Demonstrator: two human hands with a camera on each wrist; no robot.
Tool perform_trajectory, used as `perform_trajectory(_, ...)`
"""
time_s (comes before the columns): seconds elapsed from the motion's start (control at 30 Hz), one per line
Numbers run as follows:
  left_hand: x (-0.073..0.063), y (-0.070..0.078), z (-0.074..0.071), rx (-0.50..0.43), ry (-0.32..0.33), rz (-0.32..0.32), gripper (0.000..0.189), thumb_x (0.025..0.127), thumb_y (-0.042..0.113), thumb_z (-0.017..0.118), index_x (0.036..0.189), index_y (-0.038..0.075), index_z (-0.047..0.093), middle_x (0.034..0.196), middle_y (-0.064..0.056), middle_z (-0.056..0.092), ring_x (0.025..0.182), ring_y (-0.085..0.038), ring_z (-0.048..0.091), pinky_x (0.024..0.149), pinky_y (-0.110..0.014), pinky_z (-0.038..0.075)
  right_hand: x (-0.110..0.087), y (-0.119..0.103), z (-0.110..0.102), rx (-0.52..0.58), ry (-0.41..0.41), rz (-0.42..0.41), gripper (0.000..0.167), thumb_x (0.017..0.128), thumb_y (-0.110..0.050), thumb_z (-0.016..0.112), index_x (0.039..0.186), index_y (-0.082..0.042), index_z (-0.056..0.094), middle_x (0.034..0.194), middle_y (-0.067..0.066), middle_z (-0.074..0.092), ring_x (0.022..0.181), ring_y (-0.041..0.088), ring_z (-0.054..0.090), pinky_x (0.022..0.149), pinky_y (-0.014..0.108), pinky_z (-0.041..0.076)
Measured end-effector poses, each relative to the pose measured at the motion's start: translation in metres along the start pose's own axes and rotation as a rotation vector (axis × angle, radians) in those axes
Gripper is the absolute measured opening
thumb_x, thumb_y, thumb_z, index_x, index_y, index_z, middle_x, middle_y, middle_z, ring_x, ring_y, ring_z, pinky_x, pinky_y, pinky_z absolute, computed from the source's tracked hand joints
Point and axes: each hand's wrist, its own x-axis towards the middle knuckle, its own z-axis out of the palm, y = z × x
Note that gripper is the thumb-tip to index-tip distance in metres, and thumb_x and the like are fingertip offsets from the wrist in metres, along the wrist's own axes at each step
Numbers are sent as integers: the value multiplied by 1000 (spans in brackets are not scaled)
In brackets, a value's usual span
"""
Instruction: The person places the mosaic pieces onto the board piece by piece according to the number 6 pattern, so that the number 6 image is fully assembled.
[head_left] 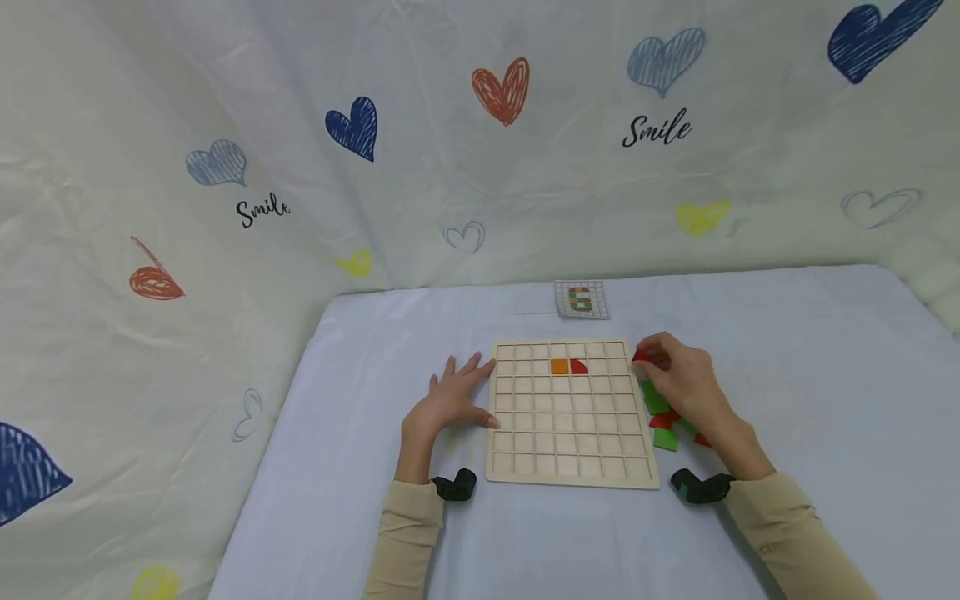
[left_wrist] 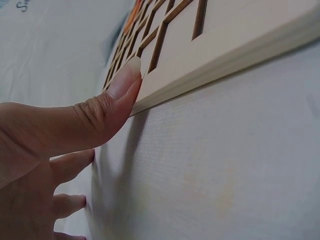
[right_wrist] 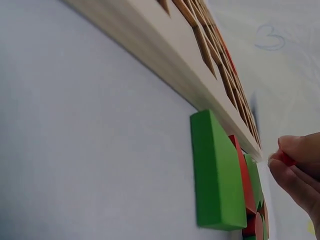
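A pale wooden grid board lies on the table, with an orange square block and a red rounded-corner block side by side in its second row. My left hand has its fingers spread at the board's left edge. In the left wrist view the thumb presses against the rim. Beyond the right edge, my right hand pinches a small red block between thumb and fingertip. Under and beside that hand lie several loose green blocks and red blocks, partly hidden by it.
A small card with a coloured grid pattern lies behind the board. White cloth covers the table, and a printed curtain hangs behind. Dark wrist devices sit by both sleeves.
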Motion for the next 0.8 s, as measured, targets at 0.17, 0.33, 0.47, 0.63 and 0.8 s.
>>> perform_trajectory(0.17, 0, -1, -1, 4, 5, -5, 103, 77, 33, 91, 163, 23, 34, 173, -4, 16, 159, -44, -4, 123, -71, 1, 1, -4, 2, 3, 10, -47, 22, 86, 4, 78, 107, 4, 72, 99, 22, 76, 84, 36, 74, 75, 52, 61)
perform_trajectory(0.33, 1, 0, 1, 5, -11, -6, 103, 78, 34, 91, 163, 24, 33, 173, -3, 15, 159, -43, -4, 123, -71, 1, -2, -5, 1, 39, -93, 24, 19, 91, -3, 76, 110, 0, 76, 109, 20, 75, 93, 36, 73, 81, 51, 61)
perform_trajectory(0.47, 1, 1, 2, 0, -23, -1, 103, 78, 34, 90, 163, 25, 32, 173, -3, 14, 159, -42, -5, 123, -70, 0, -2, -7, -1, 73, -164, 75, 19, 94, -8, 75, 113, -4, 78, 112, 16, 75, 99, 36, 73, 86, 51, 60)
perform_trajectory(0.63, 2, 0, 1, 15, -3, -10, 103, 78, 35, 90, 163, 25, 33, 173, -3, 15, 159, -42, -4, 124, -70, 1, 6, -14, -1, 85, -221, 57, 22, 95, -12, 74, 115, -6, 78, 112, 15, 76, 102, 36, 74, 88, 53, 59)
perform_trajectory(0.8, 1, 0, 0, 6, 2, -14, 103, 78, 34, 90, 163, 26, 33, 173, -2, 15, 159, -41, -5, 124, -69, 0, 16, -23, -1, 114, -274, 63, 23, 95, -12, 74, 117, -6, 78, 117, 17, 75, 103, 35, 74, 90, 53, 59)
